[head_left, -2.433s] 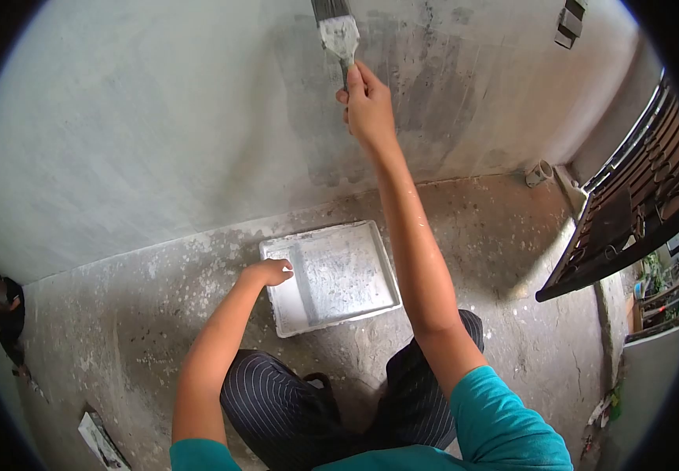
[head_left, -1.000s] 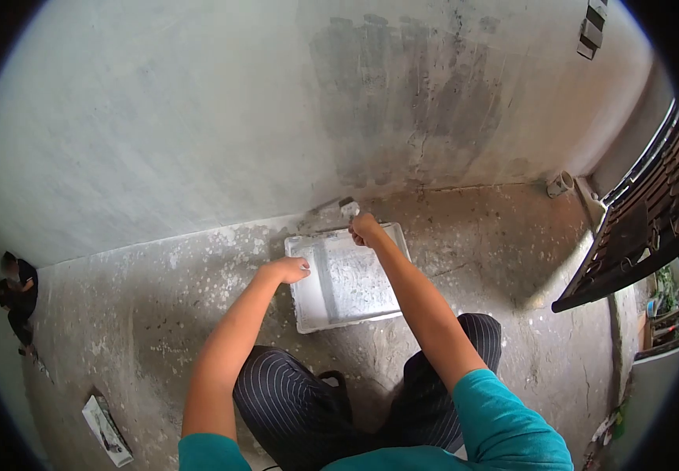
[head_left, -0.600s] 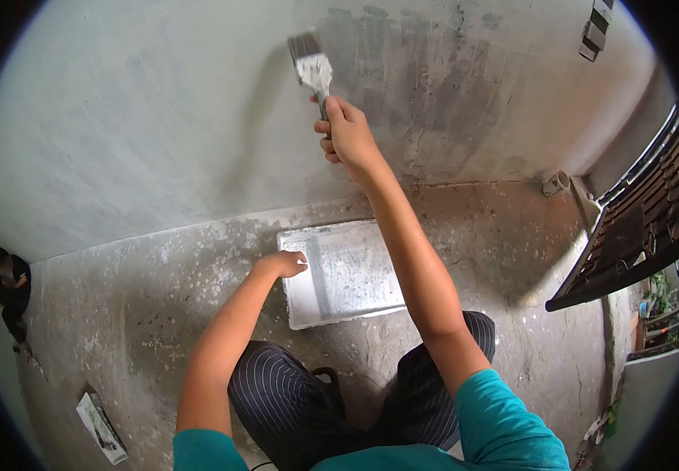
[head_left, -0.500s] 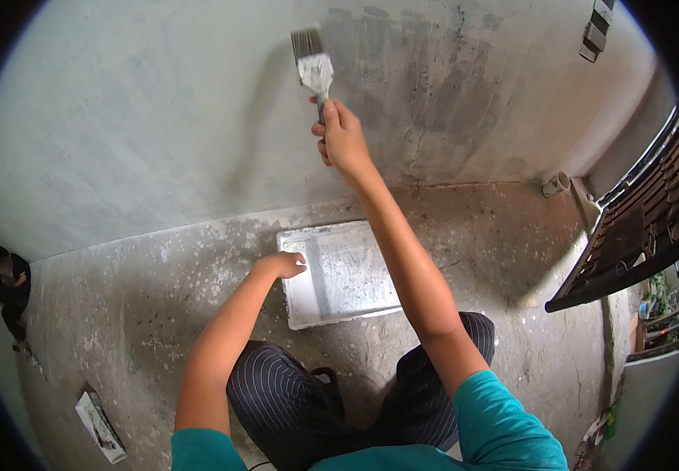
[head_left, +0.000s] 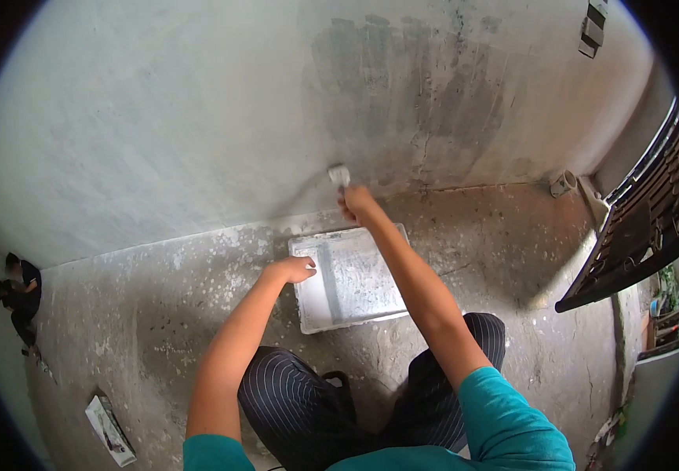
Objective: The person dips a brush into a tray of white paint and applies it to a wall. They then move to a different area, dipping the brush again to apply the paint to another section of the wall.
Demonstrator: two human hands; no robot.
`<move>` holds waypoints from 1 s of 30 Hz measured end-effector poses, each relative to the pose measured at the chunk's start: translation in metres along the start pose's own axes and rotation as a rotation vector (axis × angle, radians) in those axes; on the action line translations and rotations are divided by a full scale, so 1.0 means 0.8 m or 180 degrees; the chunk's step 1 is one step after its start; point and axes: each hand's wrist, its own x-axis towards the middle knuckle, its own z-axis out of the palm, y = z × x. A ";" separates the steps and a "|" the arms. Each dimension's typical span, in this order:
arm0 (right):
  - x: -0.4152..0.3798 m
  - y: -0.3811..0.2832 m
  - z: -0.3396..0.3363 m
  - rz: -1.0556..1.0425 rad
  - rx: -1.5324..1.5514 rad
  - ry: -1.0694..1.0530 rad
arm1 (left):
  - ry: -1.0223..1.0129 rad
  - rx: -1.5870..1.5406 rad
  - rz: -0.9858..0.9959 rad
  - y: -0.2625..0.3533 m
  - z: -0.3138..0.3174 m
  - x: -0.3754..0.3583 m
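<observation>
A paintbrush point(head_left: 339, 174) is in my right hand point(head_left: 360, 206), its fingers wrapped round the handle. The brush head is low against the wall point(head_left: 167, 118), just above the floor line, and its bristles are hard to make out. Below it a white paint tray point(head_left: 364, 286) rests on the floor, with white paint pooled at its left end. My left hand point(head_left: 295, 270) is closed over the tray's left rim, thumb and fingers bent inward. Dark wet-looking streaks point(head_left: 386, 86) cover the wall to the right of the brush.
A metal gate point(head_left: 629, 228) stands at the right, with a white cup-like container point(head_left: 562, 184) near the wall. Dark pieces point(head_left: 593, 31) hang at the upper right. A long white box point(head_left: 109, 430) lies at the lower left. A person in black point(head_left: 22, 302) sits far left.
My right hand has brought the paintbrush down the wall, from high up to near the floor. My left hand has stayed at the tray's rim. The view has shifted slightly.
</observation>
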 end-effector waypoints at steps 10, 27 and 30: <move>-0.146 -0.213 0.056 -0.1998 0.0103 -0.0511 | -0.0234 0.0036 -0.0208 0.008 0.001 0.006; -0.051 -0.093 0.000 -0.0240 0.0080 0.0067 | -0.0081 0.0011 -0.0094 0.006 0.001 0.005; -0.119 -0.172 0.028 -0.0692 0.0255 -0.0156 | -0.0152 0.0065 -0.0031 0.015 0.000 0.010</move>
